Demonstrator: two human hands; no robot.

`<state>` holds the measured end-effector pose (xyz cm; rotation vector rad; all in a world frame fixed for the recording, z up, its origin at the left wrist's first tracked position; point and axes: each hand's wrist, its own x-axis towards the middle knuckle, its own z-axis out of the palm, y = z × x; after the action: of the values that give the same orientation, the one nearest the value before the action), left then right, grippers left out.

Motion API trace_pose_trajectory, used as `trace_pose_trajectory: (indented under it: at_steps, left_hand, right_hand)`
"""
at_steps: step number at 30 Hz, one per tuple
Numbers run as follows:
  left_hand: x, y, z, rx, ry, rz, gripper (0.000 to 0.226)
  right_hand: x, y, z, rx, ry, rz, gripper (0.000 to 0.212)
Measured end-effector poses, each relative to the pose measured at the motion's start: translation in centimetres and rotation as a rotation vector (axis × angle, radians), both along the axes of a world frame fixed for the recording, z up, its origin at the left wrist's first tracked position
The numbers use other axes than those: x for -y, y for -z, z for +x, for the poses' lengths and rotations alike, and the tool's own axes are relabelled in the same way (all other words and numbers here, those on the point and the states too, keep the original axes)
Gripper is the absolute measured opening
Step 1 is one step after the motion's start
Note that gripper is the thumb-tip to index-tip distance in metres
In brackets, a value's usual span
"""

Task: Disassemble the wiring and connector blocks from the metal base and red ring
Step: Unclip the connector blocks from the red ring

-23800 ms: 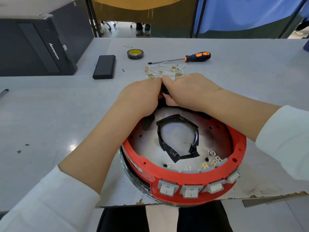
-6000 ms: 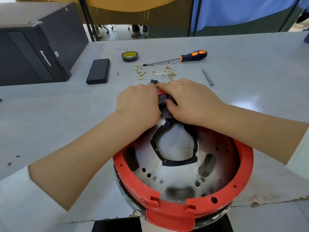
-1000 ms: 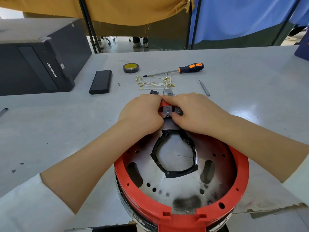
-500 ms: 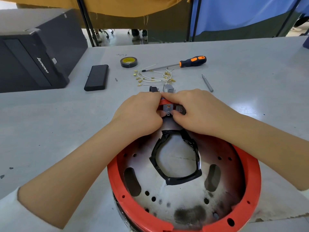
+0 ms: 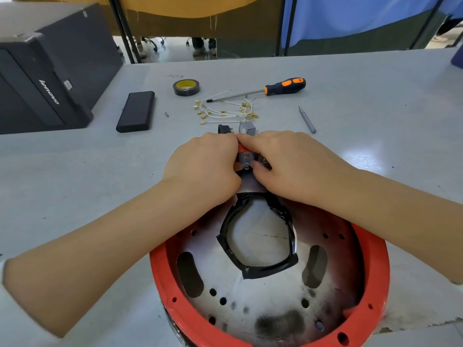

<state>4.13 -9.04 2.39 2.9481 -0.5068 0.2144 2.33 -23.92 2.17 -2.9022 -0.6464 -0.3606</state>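
Observation:
A red ring (image 5: 375, 266) surrounds a round metal base (image 5: 263, 304) with holes, slots and a black taped loop (image 5: 255, 271) in its middle. At the ring's far edge sits a grey connector block (image 5: 245, 158). My left hand (image 5: 205, 164) and my right hand (image 5: 290, 164) pinch this block from either side, fingertips meeting above it. Two removed blocks, one black (image 5: 223, 128) and one grey (image 5: 246, 127), lie just beyond my hands. White wires with brass terminals (image 5: 225, 112) lie loose farther back.
An orange-handled screwdriver (image 5: 283, 86), a roll of black tape (image 5: 186, 87), a black flat case (image 5: 136, 111), a small metal bit (image 5: 307, 120) and a black computer case (image 5: 45, 71) at far left stand on the grey table (image 5: 75, 171). The ring overhangs the table's near edge.
Both hands stay on the same connector block at the ring's far edge. Since 23.8 s ago the ring has been turned, and two removed blocks now lie on the table.

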Motion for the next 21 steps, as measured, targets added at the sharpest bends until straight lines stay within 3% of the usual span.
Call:
trace_pose_trajectory:
  at_steps: [15,21]
  left_hand:
    - [-0.3,-0.2,-0.1,-0.031,0.042,-0.038,0.006]
    - [-0.7,0.1,-0.1,-0.073,0.049,-0.096,0.021]
  right_hand:
    - [-0.2,-0.6,0.0,-0.034,0.004,0.0,0.049]
    - [-0.1,-0.9,-0.2,-0.083,-0.019,0.084,0.052]
